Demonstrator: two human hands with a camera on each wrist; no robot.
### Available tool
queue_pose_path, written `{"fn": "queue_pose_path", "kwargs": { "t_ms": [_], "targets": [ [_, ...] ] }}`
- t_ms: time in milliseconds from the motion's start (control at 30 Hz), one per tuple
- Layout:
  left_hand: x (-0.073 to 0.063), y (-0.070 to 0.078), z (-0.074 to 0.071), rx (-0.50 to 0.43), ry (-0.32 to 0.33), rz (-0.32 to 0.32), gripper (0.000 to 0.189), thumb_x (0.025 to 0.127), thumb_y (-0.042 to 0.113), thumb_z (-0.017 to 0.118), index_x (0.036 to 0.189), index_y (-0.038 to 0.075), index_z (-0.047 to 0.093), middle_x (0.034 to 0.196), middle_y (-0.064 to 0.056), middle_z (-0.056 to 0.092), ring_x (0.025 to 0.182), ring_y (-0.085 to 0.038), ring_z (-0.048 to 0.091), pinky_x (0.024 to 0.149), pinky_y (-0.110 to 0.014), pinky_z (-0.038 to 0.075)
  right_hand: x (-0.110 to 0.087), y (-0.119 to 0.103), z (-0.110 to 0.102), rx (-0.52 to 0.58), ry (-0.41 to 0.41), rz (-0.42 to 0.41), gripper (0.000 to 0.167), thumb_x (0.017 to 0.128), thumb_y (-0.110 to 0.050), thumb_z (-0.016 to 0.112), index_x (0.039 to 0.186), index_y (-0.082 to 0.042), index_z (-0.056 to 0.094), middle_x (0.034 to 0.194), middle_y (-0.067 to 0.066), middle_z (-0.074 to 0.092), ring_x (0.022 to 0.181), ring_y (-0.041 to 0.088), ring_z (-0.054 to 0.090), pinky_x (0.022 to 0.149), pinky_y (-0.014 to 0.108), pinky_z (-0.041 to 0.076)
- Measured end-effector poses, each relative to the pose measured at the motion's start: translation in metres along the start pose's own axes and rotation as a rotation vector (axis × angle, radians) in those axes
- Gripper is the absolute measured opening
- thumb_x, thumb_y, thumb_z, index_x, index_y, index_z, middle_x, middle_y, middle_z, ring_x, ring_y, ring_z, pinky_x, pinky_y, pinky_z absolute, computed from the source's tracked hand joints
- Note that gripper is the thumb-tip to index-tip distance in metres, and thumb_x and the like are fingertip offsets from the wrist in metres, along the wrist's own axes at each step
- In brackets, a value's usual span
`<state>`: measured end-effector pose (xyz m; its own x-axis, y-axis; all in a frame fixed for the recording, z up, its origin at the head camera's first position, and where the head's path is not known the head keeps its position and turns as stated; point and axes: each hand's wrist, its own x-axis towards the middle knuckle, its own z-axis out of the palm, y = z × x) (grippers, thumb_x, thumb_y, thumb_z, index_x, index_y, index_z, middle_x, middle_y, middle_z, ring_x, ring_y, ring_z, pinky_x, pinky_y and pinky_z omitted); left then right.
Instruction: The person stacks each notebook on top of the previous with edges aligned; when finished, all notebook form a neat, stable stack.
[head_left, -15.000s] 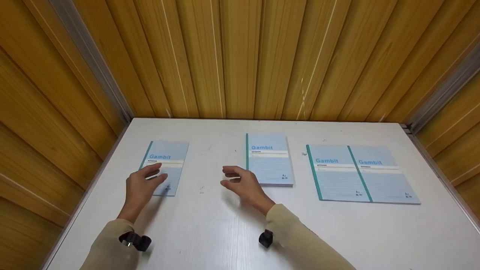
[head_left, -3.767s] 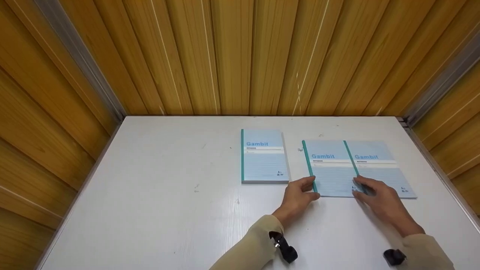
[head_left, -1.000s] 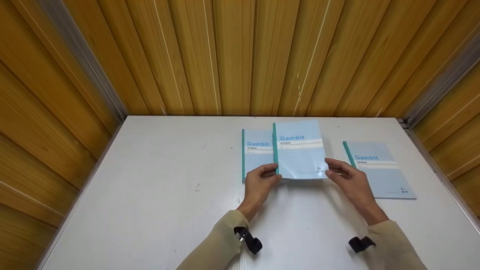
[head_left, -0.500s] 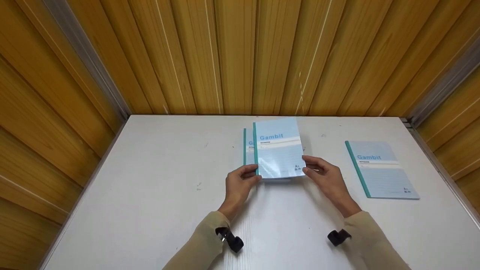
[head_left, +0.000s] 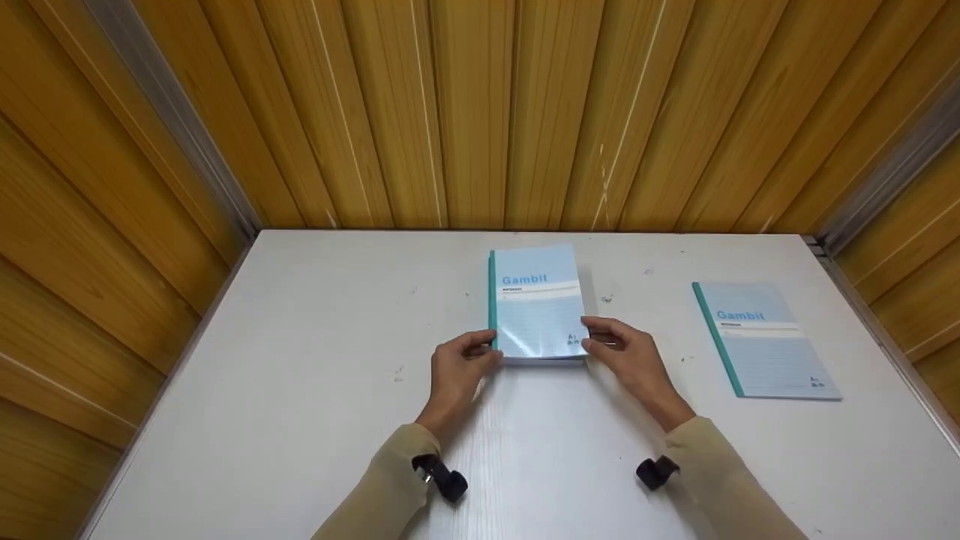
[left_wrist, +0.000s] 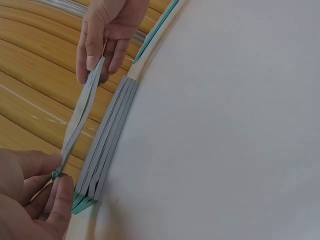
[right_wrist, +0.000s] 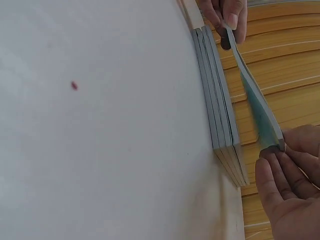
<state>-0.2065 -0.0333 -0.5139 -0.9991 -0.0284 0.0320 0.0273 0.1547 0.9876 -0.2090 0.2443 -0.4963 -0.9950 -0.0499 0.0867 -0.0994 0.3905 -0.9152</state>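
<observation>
Both hands hold a light blue notebook (head_left: 538, 311) with a green spine, marked "Gambit". My left hand (head_left: 459, 373) pinches its lower left corner at the spine. The lower right corner is pinched between thumb and fingers of my right hand (head_left: 634, 366). Both wrist views show this notebook (left_wrist: 82, 107) raised and slightly bowed, apart from a neat stack of several notebooks (left_wrist: 111, 140) on the table. In the head view the held notebook covers nearly all of that stack; only a strip shows at its front. The right wrist view shows the stack's edges (right_wrist: 217, 95) side-on.
Another matching notebook (head_left: 765, 345) lies flat at the right of the white table (head_left: 300, 390). Yellow wood-look panels (head_left: 480, 112) stand behind the table and along both sides. A dark wrist device (head_left: 450, 484) sits on each sleeve.
Earlier, two notebooks lay side by side at the right; both hands took the left one, lifted it and carried it left over the stack. The single notebook at far left went earlier.
</observation>
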Motion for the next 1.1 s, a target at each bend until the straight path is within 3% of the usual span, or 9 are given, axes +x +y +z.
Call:
{"fn": "queue_pose_path", "kwargs": {
  "t_ms": [167, 367, 700, 1000, 1100],
  "targets": [
    [0.0, -0.004, -0.006, 0.008, -0.006, -0.003, 0.027, 0.091, -0.004, 0.081, 0.117, 0.002, 0.08, 0.108, -0.009, 0.078, 0.097, -0.021, 0.074, 0.08, -0.026, 0.061, 0.001, 0.0, 0.006, 0.006, -0.018, 0.022, 0.038, 0.099, -0.007, 0.075, 0.136, 0.0, 0.07, 0.132, 0.016, 0.07, 0.118, 0.029, 0.065, 0.091, 0.017, 0.053],
    [0.0, -0.003, -0.008, 0.05, 0.039, -0.011, 0.025, 0.09, -0.002, 0.082, 0.113, 0.005, 0.082, 0.104, -0.007, 0.078, 0.092, -0.018, 0.074, 0.079, -0.027, 0.061, 0.004, 0.001, 0.012, -0.039, -0.024, 0.021, 0.038, 0.099, -0.008, 0.075, 0.136, 0.0, 0.07, 0.128, 0.016, 0.071, 0.116, 0.029, 0.066, 0.091, 0.019, 0.054],
    [0.002, -0.008, -0.004, 0.131, 0.073, 0.081, 0.023, 0.085, -0.001, 0.087, 0.107, 0.005, 0.084, 0.099, -0.005, 0.08, 0.088, -0.017, 0.074, 0.078, -0.028, 0.062, 0.002, 0.003, 0.013, -0.19, 0.003, 0.0, 0.036, 0.097, -0.007, 0.078, 0.133, -0.002, 0.072, 0.124, 0.011, 0.071, 0.114, 0.027, 0.066, 0.096, 0.028, 0.056],
    [0.002, -0.011, -0.005, 0.193, -0.027, 0.119, 0.029, 0.088, -0.002, 0.085, 0.116, 0.004, 0.082, 0.127, -0.012, 0.075, 0.11, -0.022, 0.074, 0.095, -0.032, 0.059, 0.001, 0.006, 0.009, -0.221, -0.079, 0.029, 0.047, 0.095, -0.009, 0.081, 0.139, -0.001, 0.068, 0.138, 0.017, 0.068, 0.122, 0.034, 0.068, 0.103, 0.044, 0.056],
    [0.002, -0.012, -0.006, 0.191, -0.041, 0.125, 0.031, 0.087, -0.007, 0.083, 0.117, 0.004, 0.081, 0.128, -0.012, 0.074, 0.112, -0.022, 0.074, 0.096, -0.032, 0.059, 0.001, 0.005, 0.008, -0.227, -0.106, 0.049, 0.053, 0.094, -0.008, 0.082, 0.143, -0.001, 0.065, 0.143, 0.019, 0.064, 0.125, 0.035, 0.066, 0.108, 0.047, 0.052]
  ]
}}
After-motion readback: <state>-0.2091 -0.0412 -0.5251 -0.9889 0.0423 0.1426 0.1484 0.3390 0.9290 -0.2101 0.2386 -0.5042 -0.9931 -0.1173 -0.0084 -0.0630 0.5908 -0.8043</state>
